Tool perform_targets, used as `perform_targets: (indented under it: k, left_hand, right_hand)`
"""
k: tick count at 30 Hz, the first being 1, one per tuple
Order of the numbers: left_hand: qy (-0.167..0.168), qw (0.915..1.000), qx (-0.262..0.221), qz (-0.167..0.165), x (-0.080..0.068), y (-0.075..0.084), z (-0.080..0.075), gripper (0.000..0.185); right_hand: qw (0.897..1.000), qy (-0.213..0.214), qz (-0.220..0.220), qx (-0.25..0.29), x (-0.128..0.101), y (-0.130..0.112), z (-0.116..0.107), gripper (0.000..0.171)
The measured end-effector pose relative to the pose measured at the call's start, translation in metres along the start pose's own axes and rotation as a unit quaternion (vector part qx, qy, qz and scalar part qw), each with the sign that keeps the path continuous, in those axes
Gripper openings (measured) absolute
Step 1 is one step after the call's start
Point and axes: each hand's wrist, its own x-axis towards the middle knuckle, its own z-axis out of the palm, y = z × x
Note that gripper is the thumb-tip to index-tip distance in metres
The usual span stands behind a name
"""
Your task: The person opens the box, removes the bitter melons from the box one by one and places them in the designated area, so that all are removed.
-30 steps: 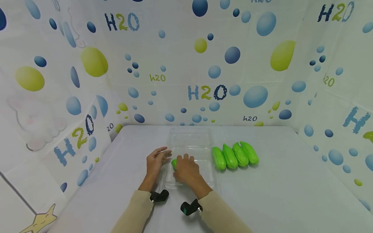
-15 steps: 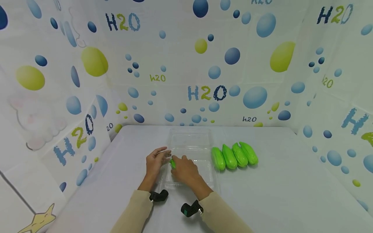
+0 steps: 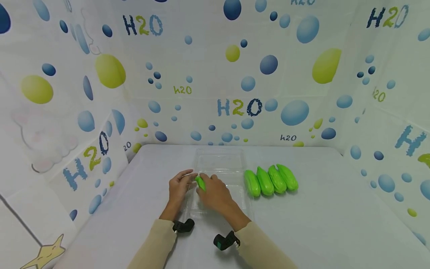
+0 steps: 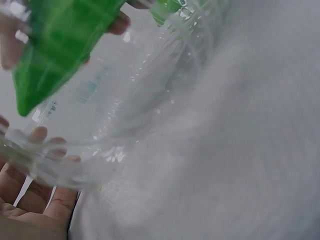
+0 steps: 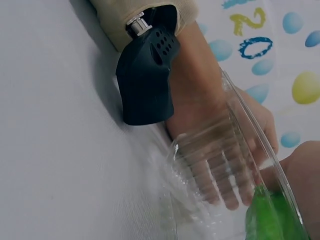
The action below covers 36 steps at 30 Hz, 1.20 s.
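Observation:
My right hand grips a glossy green tapered vegetable, plastic-looking, above the left part of a clear plastic clamshell box. In the left wrist view the tapered end of the vegetable points down inside the clear wall. My left hand stays at the box's left side. Through the clear wall in the right wrist view, the left hand's fingers look straight. The right hand shows at that view's right edge, by the green vegetable. Its palm and some fingertips are hidden.
Several matching green vegetables lie in a slanted row right of the box. The box's lid lies folded back toward the far table edge. A white cloth covers the table, with patterned sheets hanging behind and beside it.
Within the last second the right hand has turned and shifted slightly away from me, so more of the green vegetable shows between its fingers. The left hand has stayed in place.

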Motion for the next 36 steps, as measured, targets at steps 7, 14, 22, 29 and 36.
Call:
perform_targets:
  k: [7,14,22,29,36]
  left_hand:
    - [-0.017,0.9994,-0.029,-0.012,0.001,0.001,0.000,0.033]
    - [-0.016,0.9994,-0.028,-0.010,-0.004,0.008,0.001,0.032]
    - [-0.018,0.9989,-0.043,0.008,0.001,-0.003,-0.002,0.035]
    - [-0.014,0.9993,-0.034,0.007,0.002,-0.004,-0.001,0.033]
    - [-0.016,0.9993,-0.032,0.006,0.003,-0.005,0.000,0.034]
  right_hand:
    - [0.997,0.069,0.003,0.047,-0.003,0.012,-0.008,0.052]
    - [0.986,0.146,-0.014,0.075,-0.009,0.021,-0.015,0.050]
    - [0.979,0.179,-0.028,0.091,-0.011,0.022,-0.017,0.051]
    - [0.977,0.188,-0.027,0.093,-0.012,0.024,-0.020,0.051]
    - [0.971,0.207,-0.029,0.112,-0.014,0.030,-0.024,0.051]
